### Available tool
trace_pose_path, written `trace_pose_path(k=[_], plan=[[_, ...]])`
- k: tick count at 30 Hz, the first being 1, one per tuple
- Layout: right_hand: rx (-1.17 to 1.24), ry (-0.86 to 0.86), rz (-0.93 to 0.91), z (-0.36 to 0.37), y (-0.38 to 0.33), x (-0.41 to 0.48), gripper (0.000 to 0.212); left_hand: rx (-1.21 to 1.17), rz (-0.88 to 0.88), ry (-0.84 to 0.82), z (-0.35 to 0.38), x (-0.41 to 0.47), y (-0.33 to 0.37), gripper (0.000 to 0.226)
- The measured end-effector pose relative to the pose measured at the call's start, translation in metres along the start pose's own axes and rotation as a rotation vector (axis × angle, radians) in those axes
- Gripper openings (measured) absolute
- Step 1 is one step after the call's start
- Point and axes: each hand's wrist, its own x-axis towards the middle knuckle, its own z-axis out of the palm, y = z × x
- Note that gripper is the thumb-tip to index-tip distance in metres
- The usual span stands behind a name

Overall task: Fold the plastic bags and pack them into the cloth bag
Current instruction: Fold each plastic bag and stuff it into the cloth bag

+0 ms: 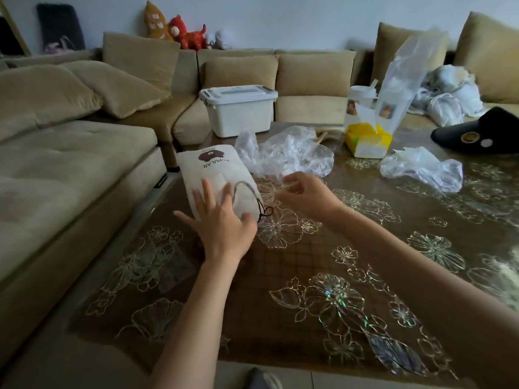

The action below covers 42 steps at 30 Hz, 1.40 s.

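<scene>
at table (323, 254) edge | left hand (222, 223) spread flat on cloth bag (207, 169) | right hand (306, 192) curled, grip unclear

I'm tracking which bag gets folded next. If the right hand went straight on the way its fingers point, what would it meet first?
Most likely the crumpled clear plastic bag lying just beyond the right hand, beside the white cloth bag. Its edge may already be touching that hand, but depth is unclear.
</scene>
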Motion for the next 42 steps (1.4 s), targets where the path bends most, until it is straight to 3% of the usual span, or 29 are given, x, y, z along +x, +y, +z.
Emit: trace_pose_path(k=[3,5,8,10,12,22,26,29,31,34,36,37,39,42], plan=[[-0.343,0.172,-0.053,-0.044,0.034,-0.018,0.034,-0.243,0.088,0.353,0.005,-0.005,0.037,0.056],[-0.598,0.25,-0.043,-0.07,0.061,-0.024,0.038,-0.313,0.269,0.431,0.015,-0.008,0.065,0.042],[-0.815,0.377,0.026,-0.113,0.104,-0.034,0.046,-0.44,0.362,0.217,0.05,-0.024,0.112,0.03],[-0.825,0.444,0.098,-0.131,0.124,-0.036,0.051,-0.408,0.306,-0.005,0.076,-0.037,0.128,0.033],[-0.828,0.46,0.158,-0.146,0.138,-0.036,0.052,-0.313,0.319,-0.111,0.099,-0.042,0.137,0.039],[-0.999,0.356,0.115,-0.18,0.187,0.009,0.055,-0.271,0.412,-0.139,0.127,-0.021,0.162,0.034],[-0.913,0.468,-0.026,-0.18,0.183,0.007,0.045,-0.333,0.431,-0.093,0.131,-0.016,0.157,0.028],[-0.711,0.644,-0.236,-0.162,0.16,-0.008,0.03,-0.534,0.303,-0.179,0.125,-0.005,0.158,0.025],[-0.479,0.662,-0.324,-0.142,0.135,-0.02,0.028,-0.723,0.092,-0.289,0.12,0.005,0.16,0.031],[-0.387,0.518,-0.508,-0.116,0.11,-0.032,0.031,-1.329,-0.432,-0.608,0.108,0.03,0.152,0.063],[-0.406,0.333,-0.634,-0.107,0.104,-0.039,0.034,-1.631,-0.61,-0.853,0.099,0.047,0.135,0.076],[-0.381,0.226,-0.674,-0.104,0.103,-0.043,0.034,-1.665,-0.587,-0.928,0.094,0.05,0.129,0.07],[-0.25,0.096,-0.66,-0.102,0.102,-0.045,0.027,-1.542,-0.54,-0.888,0.092,0.052,0.121,0.051],[-0.026,0.213,-0.501,-0.11,0.103,-0.041,0.021,-1.428,-0.624,-0.767,0.1,0.053,0.113,0.046]])
